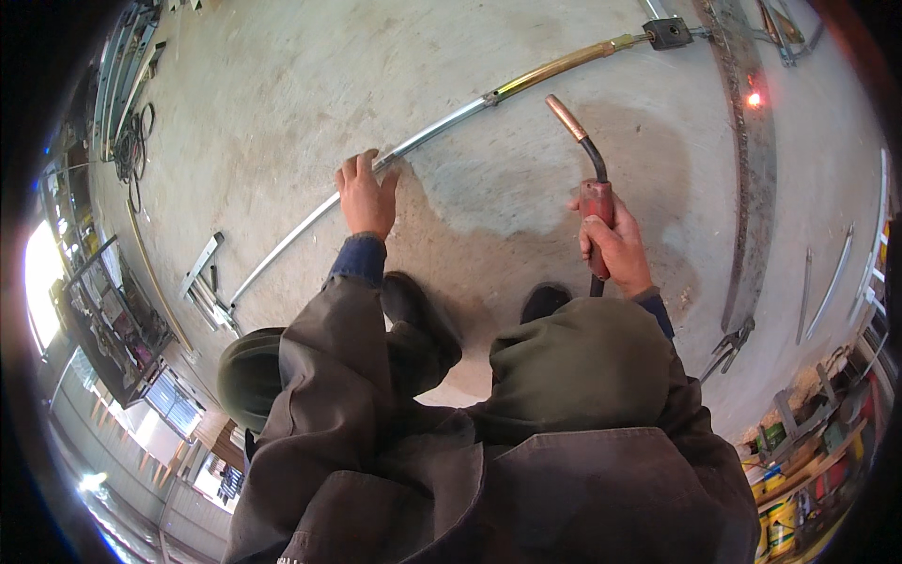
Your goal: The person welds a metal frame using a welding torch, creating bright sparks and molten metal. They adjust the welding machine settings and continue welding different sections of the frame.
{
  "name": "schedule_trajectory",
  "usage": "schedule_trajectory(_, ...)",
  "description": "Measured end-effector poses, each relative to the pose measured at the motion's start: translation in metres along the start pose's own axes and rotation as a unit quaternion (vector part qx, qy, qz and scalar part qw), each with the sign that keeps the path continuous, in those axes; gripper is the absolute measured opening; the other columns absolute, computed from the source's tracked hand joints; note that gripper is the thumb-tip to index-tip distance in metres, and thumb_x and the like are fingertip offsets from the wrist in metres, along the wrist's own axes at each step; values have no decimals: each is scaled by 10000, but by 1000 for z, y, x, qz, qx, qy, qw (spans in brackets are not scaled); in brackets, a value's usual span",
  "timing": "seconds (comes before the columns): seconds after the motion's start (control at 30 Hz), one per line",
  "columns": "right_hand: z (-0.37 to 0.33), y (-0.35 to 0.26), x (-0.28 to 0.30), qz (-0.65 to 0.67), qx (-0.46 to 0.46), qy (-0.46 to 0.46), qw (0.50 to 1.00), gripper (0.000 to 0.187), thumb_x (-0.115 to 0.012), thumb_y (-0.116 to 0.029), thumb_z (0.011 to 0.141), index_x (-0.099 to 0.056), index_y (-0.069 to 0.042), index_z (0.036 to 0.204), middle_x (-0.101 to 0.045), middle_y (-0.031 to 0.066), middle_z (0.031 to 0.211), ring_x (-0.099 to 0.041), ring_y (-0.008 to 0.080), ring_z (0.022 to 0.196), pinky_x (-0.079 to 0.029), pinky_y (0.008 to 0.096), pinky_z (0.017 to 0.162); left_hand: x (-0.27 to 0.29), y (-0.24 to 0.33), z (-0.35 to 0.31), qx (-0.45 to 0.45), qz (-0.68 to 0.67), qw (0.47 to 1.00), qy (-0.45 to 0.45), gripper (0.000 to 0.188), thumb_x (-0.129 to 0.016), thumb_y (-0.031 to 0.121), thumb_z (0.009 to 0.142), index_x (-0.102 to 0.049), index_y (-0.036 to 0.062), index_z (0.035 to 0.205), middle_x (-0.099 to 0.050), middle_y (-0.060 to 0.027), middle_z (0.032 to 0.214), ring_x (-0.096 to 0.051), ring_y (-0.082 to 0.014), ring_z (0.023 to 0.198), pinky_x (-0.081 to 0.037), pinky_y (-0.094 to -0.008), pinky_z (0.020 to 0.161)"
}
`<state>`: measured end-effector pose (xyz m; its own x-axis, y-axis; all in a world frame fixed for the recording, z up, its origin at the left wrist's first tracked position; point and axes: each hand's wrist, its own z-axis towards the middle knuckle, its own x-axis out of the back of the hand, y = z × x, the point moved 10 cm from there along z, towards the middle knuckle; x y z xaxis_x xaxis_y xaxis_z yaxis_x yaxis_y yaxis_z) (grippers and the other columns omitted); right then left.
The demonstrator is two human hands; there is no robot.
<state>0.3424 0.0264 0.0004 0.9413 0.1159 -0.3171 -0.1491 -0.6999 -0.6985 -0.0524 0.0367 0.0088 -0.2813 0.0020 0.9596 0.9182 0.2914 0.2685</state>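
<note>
My left hand (pixel 365 199) reaches down to the floor, its fingers and thumb curled around a long silver metal tube (pixel 442 127). That tube runs diagonally from lower left to upper right and joins a gold-coloured length (pixel 564 64). A dark square block (pixel 669 34) sits at its far right end. In my right hand (pixel 617 249) is a welding torch (pixel 596 195) with a red handle, a black bent neck and a copper nozzle. The nozzle points up and left, apart from the tube.
A wide flat steel bar (pixel 752 179) lies at right, with a glowing red spot (pixel 754 99) on it. A clamp (pixel 728 350) rests beside its near end. Steel pieces (pixel 202 277) and black cable (pixel 141 141) lie at left. Tools and containers (pixel 780 522) crowd the lower right.
</note>
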Motion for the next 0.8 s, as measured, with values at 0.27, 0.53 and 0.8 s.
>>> schedule_trajectory(0.27,4,17,-12,-49,-13,11,999,448,-602,-91,965,-530,-9,1399,-675,71,1175,-567,76,659,-507,276,572,-30,7,19,-3,-24,997,-75,412,-810,280,877,-687,75,1212,-661,-160,1209,-577,-389,1148,-491,-482,998)
schedule_trajectory(0.53,7,20,-10,-97,-30,15,995,421,-609,-113,944,-570,-8,1350,-685,43,1090,-553,79,634,-499,295,567,-32,15,29,-29,0,996,-80,309,-801,256,880,-703,70,1107,-674,-149,1125,-602,-381,1100,-517,-484,926)
schedule_trajectory(0.8,7,20,-13,-99,-31,29,994,466,-620,-120,937,-556,-14,1385,-691,56,1153,-559,83,647,-503,291,571,-32,18,35,-27,18,996,-79,255,-789,262,885,-723,95,1068,-690,-101,1093,-645,-350,1052,-556,-470,877)
